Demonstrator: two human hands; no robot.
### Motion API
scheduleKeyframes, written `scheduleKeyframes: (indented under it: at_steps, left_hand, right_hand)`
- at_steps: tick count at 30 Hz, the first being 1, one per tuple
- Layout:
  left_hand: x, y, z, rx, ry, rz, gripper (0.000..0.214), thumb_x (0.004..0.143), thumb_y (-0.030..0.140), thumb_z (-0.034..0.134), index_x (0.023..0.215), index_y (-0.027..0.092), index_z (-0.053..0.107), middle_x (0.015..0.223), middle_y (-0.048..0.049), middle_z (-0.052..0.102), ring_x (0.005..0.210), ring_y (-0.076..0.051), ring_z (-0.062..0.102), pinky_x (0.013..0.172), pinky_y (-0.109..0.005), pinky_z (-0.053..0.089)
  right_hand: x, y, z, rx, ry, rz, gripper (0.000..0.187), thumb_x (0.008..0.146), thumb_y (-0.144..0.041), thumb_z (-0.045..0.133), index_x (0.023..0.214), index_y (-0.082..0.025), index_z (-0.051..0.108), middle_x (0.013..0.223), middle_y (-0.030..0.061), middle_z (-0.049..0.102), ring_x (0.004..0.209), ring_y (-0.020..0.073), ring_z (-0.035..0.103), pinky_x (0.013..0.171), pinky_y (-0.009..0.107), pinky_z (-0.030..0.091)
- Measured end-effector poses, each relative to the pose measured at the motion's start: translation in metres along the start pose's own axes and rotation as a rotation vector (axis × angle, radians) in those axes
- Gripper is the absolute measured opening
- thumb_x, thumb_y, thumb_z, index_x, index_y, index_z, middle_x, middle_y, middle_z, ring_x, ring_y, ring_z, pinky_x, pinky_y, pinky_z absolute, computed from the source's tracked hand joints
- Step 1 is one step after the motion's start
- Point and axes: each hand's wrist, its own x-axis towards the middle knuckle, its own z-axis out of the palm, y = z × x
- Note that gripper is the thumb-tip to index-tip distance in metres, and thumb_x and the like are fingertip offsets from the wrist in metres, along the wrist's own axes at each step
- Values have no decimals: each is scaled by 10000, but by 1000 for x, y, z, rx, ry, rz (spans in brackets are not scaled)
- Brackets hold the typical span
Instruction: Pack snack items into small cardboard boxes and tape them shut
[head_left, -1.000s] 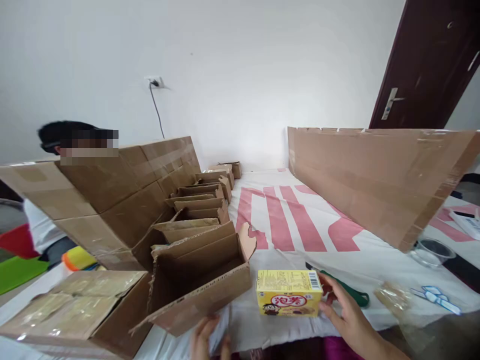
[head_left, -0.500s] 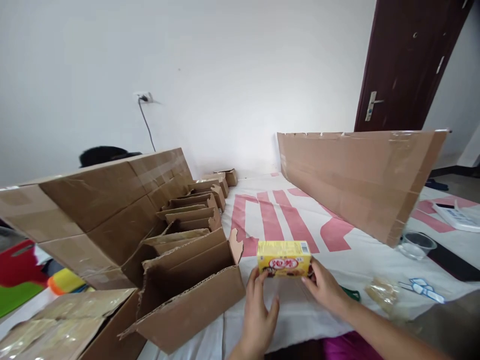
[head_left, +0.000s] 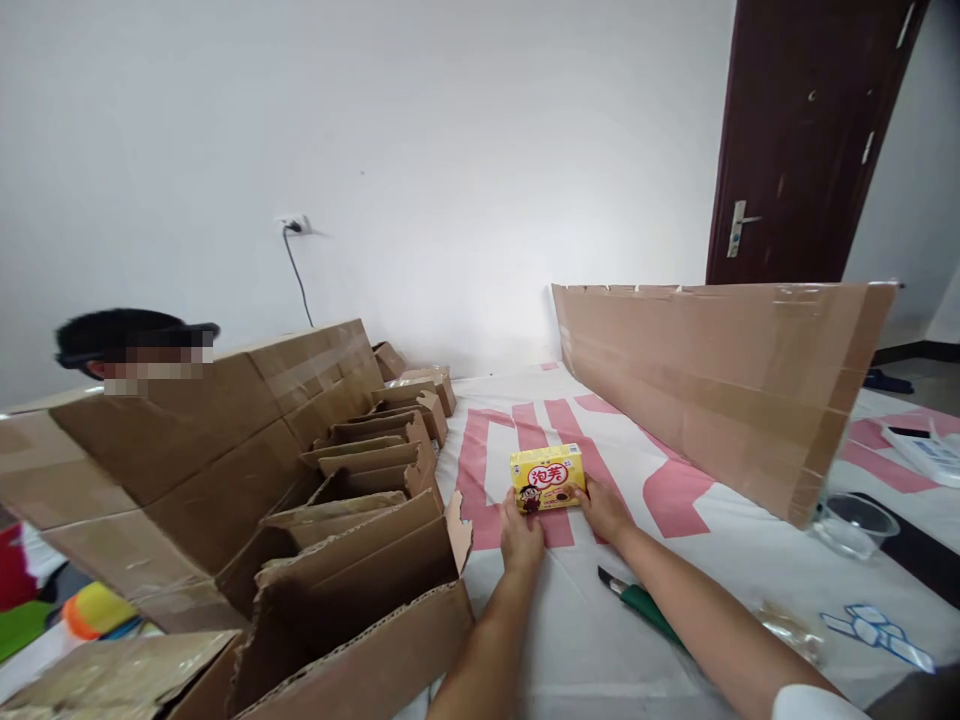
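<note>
A yellow snack box [head_left: 547,478] with red and white lettering and a cartoon figure stands upright on the white and pink cloth, or just over it; I cannot tell which. My left hand [head_left: 520,535] grips its lower left corner. On its right end, the fingers of my right hand [head_left: 602,507] are closed against the side. A green-handled utility knife [head_left: 646,608] lies on the cloth, partly hidden under my right forearm. To the left of my hands stands a row of open cardboard boxes, the nearest box [head_left: 352,610] being the largest.
A tall cardboard panel [head_left: 720,380] stands at the right, another cardboard wall [head_left: 187,470] at the left. Behind the left wall is a person in a black cap [head_left: 127,335]. A clear plastic bowl [head_left: 855,525] and a crumpled clear wrapper [head_left: 787,632] lie on the right.
Both hands have carried the yellow box forward, farther from me, and its front now faces me more fully. The knife has come into view. The person behind the cardboard shows more.
</note>
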Motion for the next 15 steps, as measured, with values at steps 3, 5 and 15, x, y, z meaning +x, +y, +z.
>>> scheduleKeyframes:
  at_steps: [3,5,15]
  left_hand:
    - [-4,-6,0,30,-5,18,628,785,112,530,1377,184,334,1392,-144,467,1267,-228,495,1026,-319,418]
    - [-5,-8,1,43,-13,24,636,790,116,518,1390,169,316,1393,-151,464,1266,-235,494,1029,-329,416]
    - [-8,-8,1,109,-62,52,720,757,109,519,1427,120,257,1443,-166,418,1334,-234,420,1087,-325,355]
  right_hand:
    - [-1,6,7,-33,6,10,366,913,-273,445,1259,-173,511,1120,108,659,1048,237,574,882,326,397]
    - [0,8,10,-39,4,8,369,909,-275,445,1258,-174,509,1121,111,655,1039,245,571,877,335,395]
    - [1,9,2,99,-26,-54,435,841,-288,550,1258,-173,500,1186,107,640,1091,257,570,923,369,421]
